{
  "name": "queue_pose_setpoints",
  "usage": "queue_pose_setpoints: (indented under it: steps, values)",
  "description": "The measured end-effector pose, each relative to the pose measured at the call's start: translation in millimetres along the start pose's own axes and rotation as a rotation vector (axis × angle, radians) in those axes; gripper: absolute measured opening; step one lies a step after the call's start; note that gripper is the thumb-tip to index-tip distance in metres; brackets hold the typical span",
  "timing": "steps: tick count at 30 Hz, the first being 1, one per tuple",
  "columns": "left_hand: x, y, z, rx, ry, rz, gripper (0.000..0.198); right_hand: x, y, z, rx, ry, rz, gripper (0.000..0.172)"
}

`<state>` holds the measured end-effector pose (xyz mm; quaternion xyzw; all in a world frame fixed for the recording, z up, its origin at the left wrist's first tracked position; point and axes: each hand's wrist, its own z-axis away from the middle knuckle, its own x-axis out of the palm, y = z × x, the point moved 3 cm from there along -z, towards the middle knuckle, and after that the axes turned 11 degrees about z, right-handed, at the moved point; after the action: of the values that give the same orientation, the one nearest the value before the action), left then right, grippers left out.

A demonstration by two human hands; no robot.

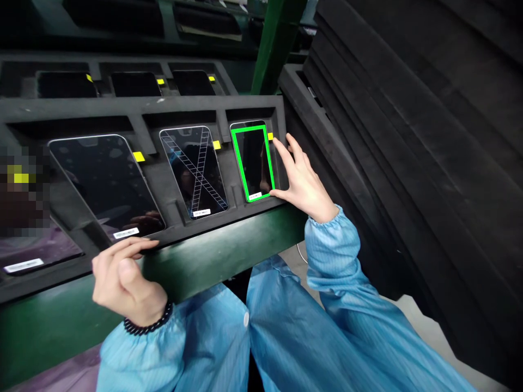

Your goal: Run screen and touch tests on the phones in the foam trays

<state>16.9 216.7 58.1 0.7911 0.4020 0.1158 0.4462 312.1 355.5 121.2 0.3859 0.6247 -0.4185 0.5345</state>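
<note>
A black foam tray (163,111) holds several phones in slots. My right hand (300,179) grips the right edge of the rightmost phone (253,158), whose screen shows a bright green border; thumb at its lower corner, fingers along its side. My left hand (122,272) rests on the tray's front lip, fingers curled, fingertips touching the bottom edge of a large dark phone (106,182). Between them sits a phone (194,169) showing a crossed grid pattern.
A green metal rail (212,256) runs under the tray. A second tray row with dark phones (134,84) and yellow tags lies behind. Stacked black foam sheets (417,136) rise at the right. A green post (273,43) stands behind.
</note>
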Motion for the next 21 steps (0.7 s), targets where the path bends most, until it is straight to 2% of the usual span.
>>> queue_pose_setpoints:
  steps: [8, 11, 16, 21]
  values:
    - [1.0, -0.1, -0.3, 0.021, 0.010, 0.024, 0.040, -1.9, 4.0, 0.6, -0.050, 0.001, -0.038, 0.088]
    - [0.7, -0.7, 0.0, 0.013, 0.004, 0.021, 0.040, -3.5, 4.1, 1.2, -0.074, 0.008, -0.036, 0.089]
    - [0.4, -0.9, 0.4, 0.015, 0.005, 0.011, 0.041, -2.0, 2.5, 0.5, -0.051, 0.015, -0.022, 0.100]
    - [0.7, -0.6, 0.5, 0.017, 0.010, 0.015, 0.042, -0.8, 3.7, 0.1, -0.053, 0.035, -0.008, 0.090]
